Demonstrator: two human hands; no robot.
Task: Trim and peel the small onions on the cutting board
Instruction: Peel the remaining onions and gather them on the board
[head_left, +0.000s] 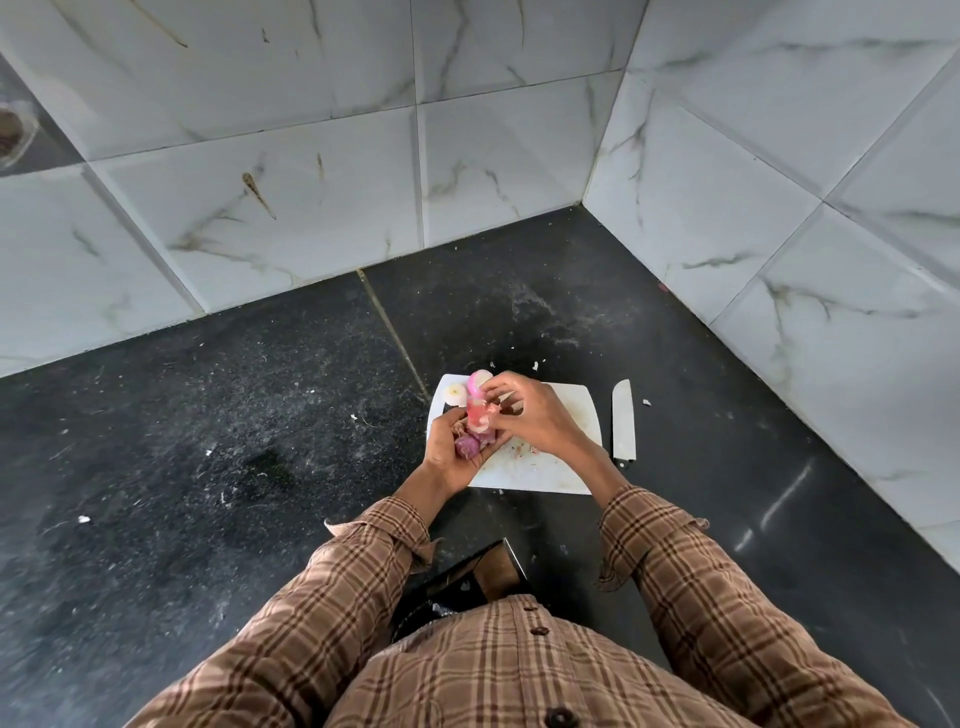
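— Head view: what has the left hand (451, 451) got?
— Its curled fingers cup purple small onions (467, 446) over the cutting board (540, 467).
— And the right hand (535, 415)?
— Fingertips pinch a pink strip of skin (475, 410) rising from them. One peeled onion (457, 393) lies at the board's far corner; the knife (623, 421) rests just right of the board.
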